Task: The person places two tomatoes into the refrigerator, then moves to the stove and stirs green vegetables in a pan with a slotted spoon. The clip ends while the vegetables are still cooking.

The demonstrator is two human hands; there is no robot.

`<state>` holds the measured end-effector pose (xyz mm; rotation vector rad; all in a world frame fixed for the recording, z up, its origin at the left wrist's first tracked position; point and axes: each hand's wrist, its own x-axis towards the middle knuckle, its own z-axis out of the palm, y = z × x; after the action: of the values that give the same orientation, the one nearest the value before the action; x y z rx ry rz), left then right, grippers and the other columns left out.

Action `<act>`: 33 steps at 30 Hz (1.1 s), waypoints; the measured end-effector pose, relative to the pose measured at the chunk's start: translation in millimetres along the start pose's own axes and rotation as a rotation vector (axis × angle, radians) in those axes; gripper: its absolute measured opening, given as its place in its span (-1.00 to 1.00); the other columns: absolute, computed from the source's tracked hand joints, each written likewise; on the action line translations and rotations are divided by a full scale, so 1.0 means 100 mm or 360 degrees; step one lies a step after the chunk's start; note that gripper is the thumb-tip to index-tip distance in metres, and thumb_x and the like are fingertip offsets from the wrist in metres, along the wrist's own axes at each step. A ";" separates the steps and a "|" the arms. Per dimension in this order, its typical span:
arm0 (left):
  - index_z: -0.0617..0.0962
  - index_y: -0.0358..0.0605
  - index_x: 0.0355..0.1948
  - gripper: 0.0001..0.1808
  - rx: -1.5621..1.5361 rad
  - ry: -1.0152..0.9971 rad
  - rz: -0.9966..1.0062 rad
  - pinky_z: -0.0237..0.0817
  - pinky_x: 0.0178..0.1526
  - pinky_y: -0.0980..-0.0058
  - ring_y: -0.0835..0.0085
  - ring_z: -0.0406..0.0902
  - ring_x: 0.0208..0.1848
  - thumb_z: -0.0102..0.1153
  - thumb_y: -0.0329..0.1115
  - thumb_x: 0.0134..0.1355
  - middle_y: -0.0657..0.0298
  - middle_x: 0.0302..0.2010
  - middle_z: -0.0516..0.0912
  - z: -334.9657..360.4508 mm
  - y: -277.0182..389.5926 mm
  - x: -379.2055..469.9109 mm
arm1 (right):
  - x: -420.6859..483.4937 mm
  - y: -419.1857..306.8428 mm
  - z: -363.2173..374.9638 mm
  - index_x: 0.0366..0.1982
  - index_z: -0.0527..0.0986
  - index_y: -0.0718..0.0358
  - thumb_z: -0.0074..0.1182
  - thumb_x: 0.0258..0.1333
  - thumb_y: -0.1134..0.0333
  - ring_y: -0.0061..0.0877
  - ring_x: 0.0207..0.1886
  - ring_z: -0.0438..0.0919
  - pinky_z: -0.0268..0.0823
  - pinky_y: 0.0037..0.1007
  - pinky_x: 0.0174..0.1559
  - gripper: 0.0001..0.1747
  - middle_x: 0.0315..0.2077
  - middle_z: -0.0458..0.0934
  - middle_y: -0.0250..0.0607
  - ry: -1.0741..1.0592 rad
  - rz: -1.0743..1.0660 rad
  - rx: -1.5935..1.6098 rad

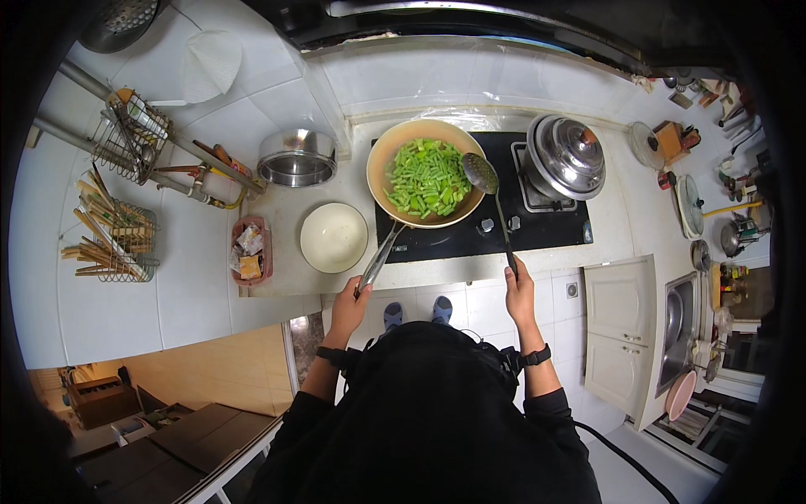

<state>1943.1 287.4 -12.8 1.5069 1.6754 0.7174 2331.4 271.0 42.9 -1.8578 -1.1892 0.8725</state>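
My left hand grips the metal handle of a frying pan on the left side of a black gas hob. Cut green beans lie heaped across the pan's middle. In my right hand is the long dark handle of a perforated skimmer. Its round head sits at the pan's right rim, over the edge; whether it touches the rim I cannot tell. A cream bowl stands on the counter left of the pan handle, with nothing in it.
A lidded steel pot occupies the right burner. Behind the bowl stands a steel ring-shaped vessel, near a pink basket of packets. Chopsticks fill wire holders on the left wall. A sink is at far right.
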 end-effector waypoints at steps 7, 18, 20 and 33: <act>0.56 -0.14 0.06 -0.61 0.0005 0.0020 -0.0026 0.36 -0.35 0.34 0.29 0.57 -0.48 0.19 -0.09 0.36 0.10 -0.50 0.62 0.02 0.00 -0.01 | 0.02 0.02 -0.02 0.22 0.41 0.42 -0.05 0.44 0.33 -0.31 0.05 0.58 0.34 -0.37 0.16 -0.57 -0.04 0.64 0.07 0.0008 -0.0071 0.0032; 0.57 -0.14 0.05 -0.62 0.0017 0.0026 -0.0076 0.38 -0.35 0.31 0.25 0.59 -0.48 0.19 -0.12 0.35 0.08 -0.50 0.62 0.02 0.03 -0.02 | 0.02 -0.02 -0.08 0.21 0.41 0.44 -0.05 0.43 0.34 -0.23 0.10 0.58 0.33 -0.33 0.19 -0.57 -0.01 0.63 0.12 0.0030 -0.0006 -0.0020; 0.57 -0.14 0.05 -0.63 0.0002 0.0050 -0.0032 0.38 -0.35 0.31 0.25 0.59 -0.48 0.19 -0.12 0.36 0.08 -0.51 0.62 0.03 0.03 -0.03 | 0.03 0.03 -0.07 0.21 0.41 0.44 -0.06 0.44 0.34 -0.25 0.09 0.58 0.33 -0.34 0.19 -0.57 -0.01 0.63 0.11 0.0023 -0.0041 0.0010; 0.56 -0.16 0.08 -0.60 -0.0003 0.0053 -0.0059 0.40 -0.34 0.32 0.24 0.61 -0.47 0.20 -0.12 0.35 0.06 -0.50 0.64 0.04 0.04 -0.03 | 0.06 0.14 -0.01 0.21 0.40 0.43 -0.06 0.46 0.32 -0.43 -0.07 0.56 0.36 -0.42 0.08 -0.57 -0.13 0.64 -0.03 0.0014 -0.0054 0.0014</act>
<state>1948.1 284.7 -11.3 1.4666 1.7224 0.7274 2339.8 272.2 30.8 -1.8271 -1.2063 0.8490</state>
